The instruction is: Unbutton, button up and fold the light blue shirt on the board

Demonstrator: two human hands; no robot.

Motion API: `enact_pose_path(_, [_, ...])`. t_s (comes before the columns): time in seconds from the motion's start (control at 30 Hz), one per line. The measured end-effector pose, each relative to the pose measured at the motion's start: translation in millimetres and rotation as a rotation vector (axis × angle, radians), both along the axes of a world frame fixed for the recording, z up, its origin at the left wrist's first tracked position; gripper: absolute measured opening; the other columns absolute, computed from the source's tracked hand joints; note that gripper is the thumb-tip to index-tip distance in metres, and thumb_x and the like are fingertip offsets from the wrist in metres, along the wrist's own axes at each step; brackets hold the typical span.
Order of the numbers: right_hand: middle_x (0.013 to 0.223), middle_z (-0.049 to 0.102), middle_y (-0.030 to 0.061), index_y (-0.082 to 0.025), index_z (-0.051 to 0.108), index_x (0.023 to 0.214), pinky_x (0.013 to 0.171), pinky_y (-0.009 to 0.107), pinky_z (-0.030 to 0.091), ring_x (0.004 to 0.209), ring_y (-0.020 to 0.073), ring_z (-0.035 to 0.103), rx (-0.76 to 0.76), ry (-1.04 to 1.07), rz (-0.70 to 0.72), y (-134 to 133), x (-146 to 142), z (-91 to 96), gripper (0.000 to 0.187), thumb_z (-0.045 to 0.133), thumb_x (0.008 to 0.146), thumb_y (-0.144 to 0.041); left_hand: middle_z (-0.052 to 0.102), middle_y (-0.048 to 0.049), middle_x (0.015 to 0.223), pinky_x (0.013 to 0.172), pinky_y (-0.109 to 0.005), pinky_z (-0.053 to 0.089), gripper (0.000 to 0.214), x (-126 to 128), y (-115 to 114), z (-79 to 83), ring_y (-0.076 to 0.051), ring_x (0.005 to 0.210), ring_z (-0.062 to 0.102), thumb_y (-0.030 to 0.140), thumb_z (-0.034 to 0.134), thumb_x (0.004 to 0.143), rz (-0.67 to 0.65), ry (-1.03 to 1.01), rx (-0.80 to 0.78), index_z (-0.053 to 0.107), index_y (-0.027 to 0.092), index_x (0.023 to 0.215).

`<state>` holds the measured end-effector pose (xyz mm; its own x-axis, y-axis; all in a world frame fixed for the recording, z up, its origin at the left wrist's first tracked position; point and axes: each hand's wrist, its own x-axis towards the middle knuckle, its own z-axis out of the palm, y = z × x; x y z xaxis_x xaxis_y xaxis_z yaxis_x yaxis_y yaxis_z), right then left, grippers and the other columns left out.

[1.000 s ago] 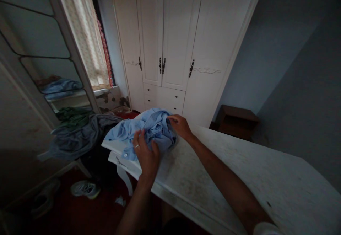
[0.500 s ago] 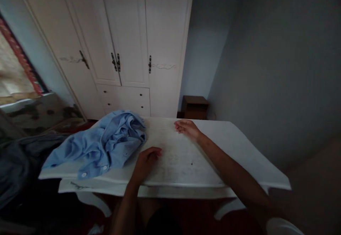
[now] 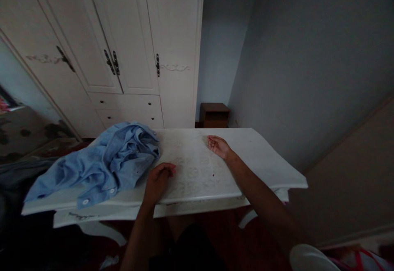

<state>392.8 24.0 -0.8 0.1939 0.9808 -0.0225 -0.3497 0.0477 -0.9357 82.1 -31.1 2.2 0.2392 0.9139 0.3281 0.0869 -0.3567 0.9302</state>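
Note:
My left hand is over the near part of the white table, just right of a crumpled blue shirt, apart from its main heap. Its fingers curl inward, and nothing shows in them. Farther back and to the right, my right hand hovers at or just above the tabletop, palm turned inward. Those fingers are loosely folded with nothing visible in them. White buttons show on the part of the shirt nearest me. A tiny dark speck lies on the table between my hands.
A white wardrobe with dark handles stands behind the table. A small brown cabinet is in the back corner. The grey wall runs along the right. Dark cloth lies left of the table.
My view has turned to the right, so the table and shirt sit farther left. Relative to the table, my right hand has shifted slightly right; my left hand keeps nearly the same place beside the shirt.

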Motion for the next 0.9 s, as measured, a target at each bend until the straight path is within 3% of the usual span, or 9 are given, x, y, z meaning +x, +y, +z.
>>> enact_pose_path(0.13, [0.065, 0.067, -0.0004, -0.017, 0.066, 0.077, 0.060, 0.025, 0.048, 0.056, 0.0103, 0.058, 0.054, -0.193, 0.026, -2, -13, -5.7, 0.019, 0.076, 0.065, -0.028, 0.064, -0.0005, 0.064, 0.062, -0.025, 0.049, 0.019, 0, -2, 3.5, -0.014, 0.063, 0.059, 0.025, 0.048, 0.074, 0.022, -0.069, -0.032, 0.065, 0.017, 0.071])
enact_pose_path(0.37, [0.065, 0.068, -0.0022, -0.018, 0.070, 0.073, 0.064, 0.024, 0.044, 0.064, 0.0118, 0.058, 0.115, -0.487, 0.073, -7, -37, -10.3, 0.016, 0.074, 0.058, -0.022, 0.065, -0.0010, 0.065, 0.064, -0.027, 0.050, 0.023, 4, 0, 0.5, -0.015, 0.064, 0.060, 0.025, 0.045, 0.075, 0.014, -0.014, -0.018, 0.066, 0.017, 0.075])
enact_pose_path(0.53, [0.064, 0.068, -0.0002, -0.016, 0.070, 0.074, 0.061, 0.024, 0.043, 0.062, 0.0125, 0.059, 0.089, -0.478, 0.060, -5, -31, -5.6, 0.022, 0.075, 0.057, -0.027, 0.068, -0.0028, 0.072, 0.068, -0.029, 0.049, 0.025, 7, 1, -1.3, -0.017, 0.069, 0.063, 0.022, 0.044, 0.077, 0.000, 0.153, 0.037, 0.067, 0.016, 0.082])
enact_pose_path(0.7, [0.068, 0.068, 0.0002, -0.017, 0.067, 0.081, 0.058, 0.024, 0.043, 0.056, 0.0099, 0.055, 0.062, -0.365, -0.006, -5, -22, -0.5, 0.032, 0.074, 0.061, -0.041, 0.071, -0.0048, 0.085, 0.076, -0.032, 0.050, 0.024, 16, -4, 4.6, -0.018, 0.077, 0.064, 0.015, 0.049, 0.075, 0.030, 0.342, 0.197, 0.068, 0.018, 0.088])
enact_pose_path(0.8, [0.067, 0.067, 0.0001, -0.016, 0.067, 0.080, 0.057, 0.024, 0.043, 0.055, 0.0093, 0.055, 0.054, -0.324, -0.018, -6, -21, 1.3, 0.033, 0.076, 0.059, -0.041, 0.070, -0.0050, 0.086, 0.075, -0.031, 0.050, 0.024, 38, -13, 10.7, -0.016, 0.073, 0.063, 0.016, 0.049, 0.080, -0.026, 0.372, 0.230, 0.070, 0.018, 0.091])
enact_pose_path(0.9, [0.066, 0.067, 0.0003, -0.016, 0.067, 0.079, 0.058, 0.025, 0.044, 0.055, 0.0095, 0.055, 0.055, -0.313, 0.003, -8, -23, 2.0, 0.034, 0.077, 0.058, -0.040, 0.070, -0.0057, 0.092, 0.074, -0.030, 0.051, 0.025, 73, -27, 16.2, -0.014, 0.072, 0.062, 0.020, 0.048, 0.086, -0.176, 0.331, 0.210, 0.070, 0.019, 0.098])
